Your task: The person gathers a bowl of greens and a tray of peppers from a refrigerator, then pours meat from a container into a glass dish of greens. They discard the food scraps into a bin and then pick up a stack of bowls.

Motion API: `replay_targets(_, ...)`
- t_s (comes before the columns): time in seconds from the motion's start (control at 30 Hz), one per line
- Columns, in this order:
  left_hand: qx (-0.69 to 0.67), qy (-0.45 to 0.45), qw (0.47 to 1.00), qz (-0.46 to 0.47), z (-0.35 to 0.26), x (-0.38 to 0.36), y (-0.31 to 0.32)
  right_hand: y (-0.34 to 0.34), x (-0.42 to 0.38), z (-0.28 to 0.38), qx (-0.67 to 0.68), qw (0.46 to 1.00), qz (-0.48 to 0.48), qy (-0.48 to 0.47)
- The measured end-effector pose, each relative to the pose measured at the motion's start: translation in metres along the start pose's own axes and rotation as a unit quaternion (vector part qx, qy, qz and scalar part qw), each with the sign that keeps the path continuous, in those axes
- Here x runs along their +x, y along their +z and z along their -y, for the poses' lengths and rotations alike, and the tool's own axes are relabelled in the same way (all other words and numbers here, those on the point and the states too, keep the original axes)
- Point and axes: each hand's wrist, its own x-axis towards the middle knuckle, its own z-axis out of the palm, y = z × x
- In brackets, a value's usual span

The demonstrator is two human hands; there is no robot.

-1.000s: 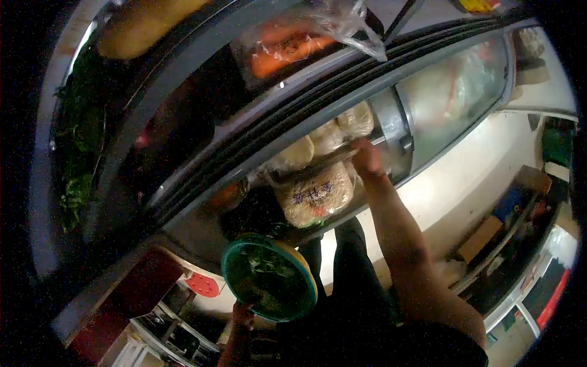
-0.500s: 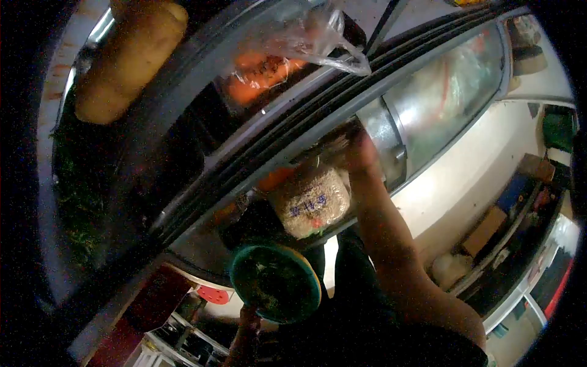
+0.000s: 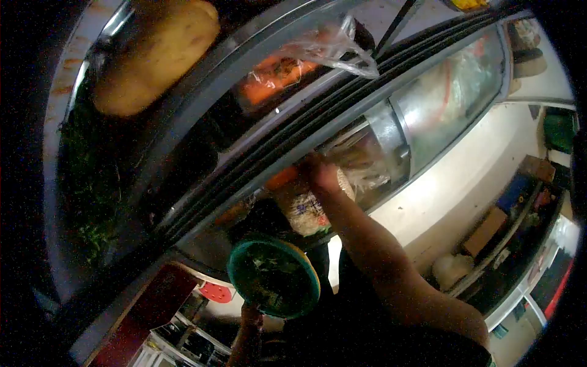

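Observation:
In the head view, my left hand (image 3: 251, 314) grips the near rim of a round green basin (image 3: 230, 276), fingers closed on its edge. Some leafy bits show dimly inside the basin. My right hand (image 3: 325, 176) reaches into the open glass-doored display case, over a clear pack of enoki mushrooms (image 3: 306, 215) with blue print. Its fingers are in shadow and blurred, near an orange item (image 3: 282, 178) behind the pack; I cannot tell whether they hold anything. Right of the hand lies more clear plastic wrapping (image 3: 370, 178).
A black rail (image 3: 287, 125) and glass pane (image 3: 452, 82) run diagonally across the case. Beyond it sit an orange bagged item (image 3: 278, 79), a large yellowish tuber-like item (image 3: 159, 58) and dark greens (image 3: 92, 235). Shelves with boxes (image 3: 486, 231) stand at the right, a red stool top (image 3: 216, 292) lower left.
My right hand has moved left, from beside the metal strip to over the mushroom pack, uncovering plastic-wrapped things to its right. My left hand still holds the basin, nearly in place.

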Motion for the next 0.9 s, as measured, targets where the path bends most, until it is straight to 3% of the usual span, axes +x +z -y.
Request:
replay_targets(0.03, -0.042, -0.022, 0.999, -0.010, -0.009, -0.010, 0.015, -0.005, 0.002, -0.021, -0.126, 0.987, 0.003, -0.100)
replay_targets(0.07, -0.054, -0.029, 0.998, -0.005, -0.008, -0.010, 0.012, -0.015, 0.009, -0.046, 0.040, 0.999, -0.017, -0.007)
replay_targets(0.17, 0.002, 0.001, 0.999, 0.037, 0.019, 0.011, -0.028, -0.042, 0.054, -0.068, 0.261, 0.957, -0.094, 0.086)
replay_targets(0.27, 0.009, 0.021, 0.997, 0.075, 0.056, 0.037, -0.072, -0.055, 0.073, -0.055, 0.127, 0.989, -0.067, -0.027)
replay_targets(0.3, -0.102, -0.043, 0.992, 0.063, 0.052, 0.038, -0.054, -0.052, 0.076, -0.016, -0.249, 0.968, -0.016, -0.004)
replay_targets(0.33, -0.213, -0.103, 0.971, 0.038, 0.046, 0.037, -0.034, -0.051, 0.080, 0.014, -0.589, 0.807, 0.037, 0.017)
replay_targets(0.37, 0.087, 0.071, 0.993, 0.025, 0.022, 0.014, 0.007, -0.051, 0.078, 0.032, -0.589, 0.807, 0.039, 0.017)
replay_targets(0.4, 0.237, 0.154, 0.959, 0.028, 0.018, 0.011, 0.014, -0.057, 0.075, 0.026, -0.564, 0.825, 0.030, 0.008)
replay_targets(0.43, 0.376, 0.236, 0.896, 0.007, 0.015, 0.008, 0.020, -0.066, 0.075, 0.006, -0.539, 0.842, 0.024, -0.007)
replay_targets(0.47, 0.476, 0.375, 0.794, 0.039, 0.022, 0.025, 0.005, -0.082, 0.083, -0.031, -0.496, 0.868, 0.020, -0.035)
replay_targets(0.53, 0.559, 0.500, 0.658, 0.072, 0.024, 0.031, 0.002, -0.103, 0.091, -0.093, -0.430, 0.898, 0.018, -0.090)
replay_targets(0.57, 0.400, 0.333, 0.853, 0.036, 0.020, 0.031, 0.015, -0.092, 0.080, -0.055, -0.441, 0.890, 0.034, -0.111)
replay_targets(0.63, 0.207, 0.134, 0.969, -0.006, 0.011, 0.030, 0.036, -0.073, 0.053, 0.011, -0.461, 0.872, 0.063, -0.155)
replay_targets(0.67, 0.108, 0.112, 0.988, 0.001, 0.006, 0.031, 0.044, -0.069, 0.036, 0.030, -0.470, 0.861, 0.078, -0.177)
replay_targets(0.7, 0.008, 0.089, 0.996, 0.008, 0.001, 0.032, 0.052, -0.063, 0.020, 0.046, -0.284, 0.954, 0.062, -0.072)
replay_targets(0.77, 0.089, 0.129, 0.988, 0.002, -0.016, 0.027, 0.081, -0.070, -0.014, 0.049, -0.157, 0.982, 0.096, 0.033)
replay_targets(0.83, 0.168, 0.167, 0.972, -0.008, -0.042, 0.009, 0.125, -0.093, -0.057, 0.064, -0.009, 0.976, 0.107, 0.189)
replay_targets(0.87, 0.048, 0.154, 0.987, 0.016, -0.064, -0.009, 0.157, -0.096, -0.077, 0.087, 0.213, 0.915, 0.061, 0.338)
replay_targets(0.9, -0.073, 0.139, 0.987, 0.041, -0.074, -0.021, 0.170, -0.103, -0.092, 0.089, 0.262, 0.891, 0.072, 0.363)
